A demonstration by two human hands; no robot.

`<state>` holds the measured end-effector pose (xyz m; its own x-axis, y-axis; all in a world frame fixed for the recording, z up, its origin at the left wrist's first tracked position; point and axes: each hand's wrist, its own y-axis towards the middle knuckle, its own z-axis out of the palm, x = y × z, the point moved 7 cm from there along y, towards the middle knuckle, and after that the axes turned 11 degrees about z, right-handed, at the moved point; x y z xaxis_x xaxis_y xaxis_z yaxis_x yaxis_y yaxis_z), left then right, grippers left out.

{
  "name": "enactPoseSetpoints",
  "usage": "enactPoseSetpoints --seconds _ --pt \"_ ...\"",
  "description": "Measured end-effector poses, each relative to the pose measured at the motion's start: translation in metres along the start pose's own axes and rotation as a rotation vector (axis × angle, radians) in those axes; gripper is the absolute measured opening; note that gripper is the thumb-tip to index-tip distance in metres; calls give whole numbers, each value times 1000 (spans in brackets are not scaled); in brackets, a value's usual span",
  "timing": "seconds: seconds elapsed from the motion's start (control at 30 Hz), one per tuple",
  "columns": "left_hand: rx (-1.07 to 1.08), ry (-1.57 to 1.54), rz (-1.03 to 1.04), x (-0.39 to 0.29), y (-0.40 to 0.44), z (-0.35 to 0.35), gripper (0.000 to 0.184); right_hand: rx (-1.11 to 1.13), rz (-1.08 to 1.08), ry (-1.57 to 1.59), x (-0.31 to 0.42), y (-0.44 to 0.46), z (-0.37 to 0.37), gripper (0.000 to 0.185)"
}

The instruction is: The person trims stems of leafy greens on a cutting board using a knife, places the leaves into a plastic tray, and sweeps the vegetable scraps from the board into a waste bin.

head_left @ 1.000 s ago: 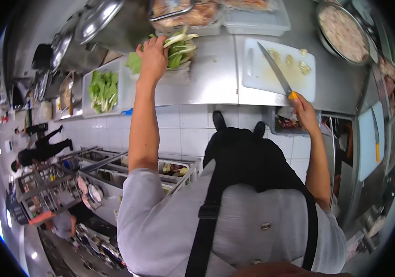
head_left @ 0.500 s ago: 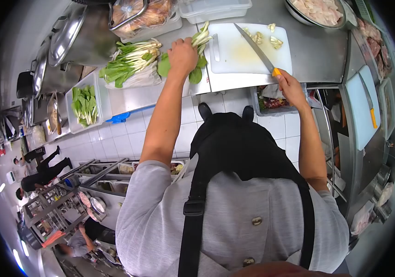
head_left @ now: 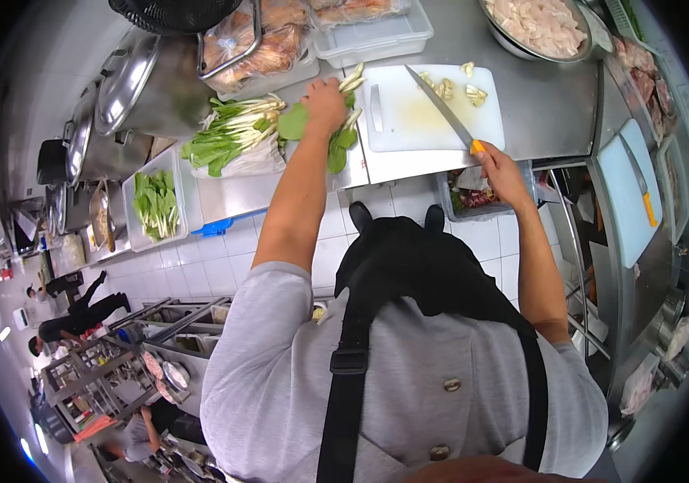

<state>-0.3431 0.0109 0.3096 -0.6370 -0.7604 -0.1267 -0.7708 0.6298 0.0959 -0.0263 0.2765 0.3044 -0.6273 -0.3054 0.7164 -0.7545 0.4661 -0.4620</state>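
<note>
My right hand (head_left: pixel 503 174) is closed round the yellow handle of a kitchen knife (head_left: pixel 446 107), whose blade slants across the white cutting board (head_left: pixel 409 133). Several cut-off pale stem ends (head_left: pixel 475 96) lie on the board beyond the blade. Just left of the board, my left hand (head_left: pixel 325 105) is closed on some leafy greens (head_left: pixel 343 146); leaves hang out on both sides and white stems point towards the board. My fingertips are partly hidden. Beside that hand lies a larger pile of the same greens (head_left: pixel 235 133), stems pointing away from me.
A clear tub (head_left: pixel 186 197) at the left holds trimmed greens. Behind are bagged food (head_left: pixel 268 48), an empty-looking plastic container (head_left: pixel 376 40) and a bowl of pale sliced meat (head_left: pixel 537 28). Another board (head_left: pixel 630 189) with a knife is at the right. Co-workers are at lower left.
The view has shifted, so the counter sits lower. My left hand has turned slightly among the greens, with a broad leaf now showing beside it. The knife stays at about the same place on the board.
</note>
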Motion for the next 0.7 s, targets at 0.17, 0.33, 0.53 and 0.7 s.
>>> enactPoseSetpoints --seconds 0.17,0.33,0.53,0.7 --pt "-18 -117 97 -3 -13 -73 32 -55 15 11 -2 -8 -10 44" --pt "216 -350 298 -92 0 -20 31 -106 45 34 10 -13 -19 46" --pt "-4 -475 169 -98 2 -13 33 -31 -1 -59 7 -16 -16 43" --pt "-60 -386 343 -123 -12 -14 46 -137 29 -61 -3 -25 -22 42"
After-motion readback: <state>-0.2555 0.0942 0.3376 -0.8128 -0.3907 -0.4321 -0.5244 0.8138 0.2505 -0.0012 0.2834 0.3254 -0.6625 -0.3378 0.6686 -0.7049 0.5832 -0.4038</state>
